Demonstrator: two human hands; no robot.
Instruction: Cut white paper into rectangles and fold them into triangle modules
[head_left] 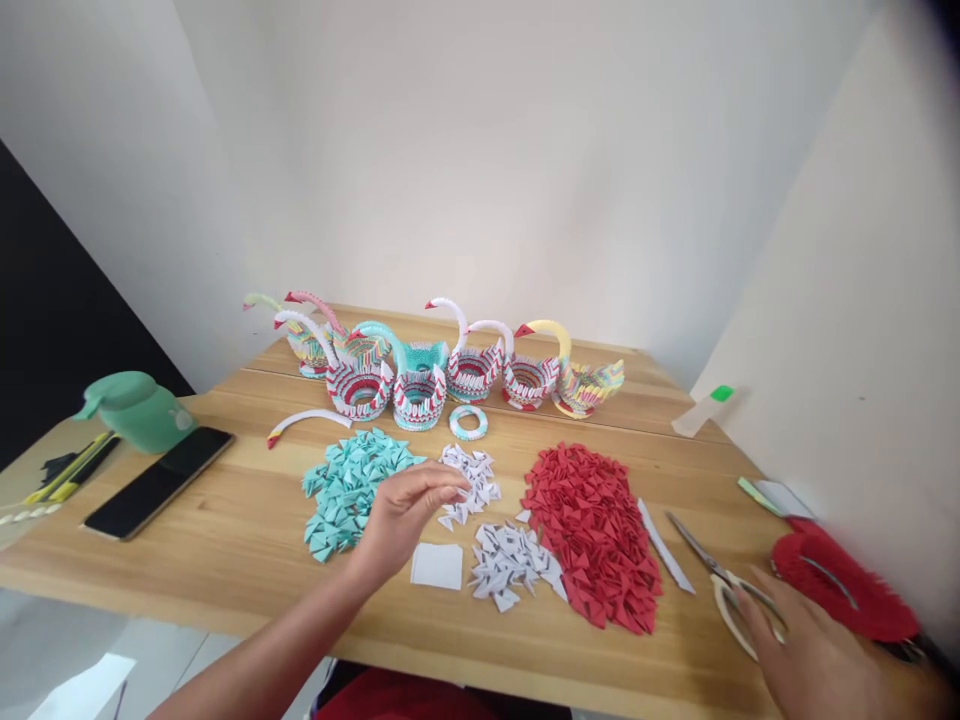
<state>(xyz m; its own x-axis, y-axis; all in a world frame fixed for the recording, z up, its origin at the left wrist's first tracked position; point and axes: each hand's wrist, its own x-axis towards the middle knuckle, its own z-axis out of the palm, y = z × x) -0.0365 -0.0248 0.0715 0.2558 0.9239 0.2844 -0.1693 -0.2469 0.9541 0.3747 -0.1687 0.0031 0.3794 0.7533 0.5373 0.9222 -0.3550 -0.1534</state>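
At the far side, multicoloured folded-paper swans (360, 385) are standing assembled; a teal-and-white paper ring (469, 436) and white folded-paper triangles (506, 562) are lying nearer, unjoined. We are pinching our left hand (409, 502) narrow, hiding any contents; our blurred right hand (814, 645) is overlapping cream-handled scissors (699, 542), grip unclear.

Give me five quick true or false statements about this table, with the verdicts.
1. The right hand is at the scissors. True.
2. The red pile lies right of the teal pile. True.
3. The teal pile lies right of the scissors. False: it lies left of them.
4. The phone lies left of the left hand. True.
5. The left hand grips the phone. False: it is well away from it.
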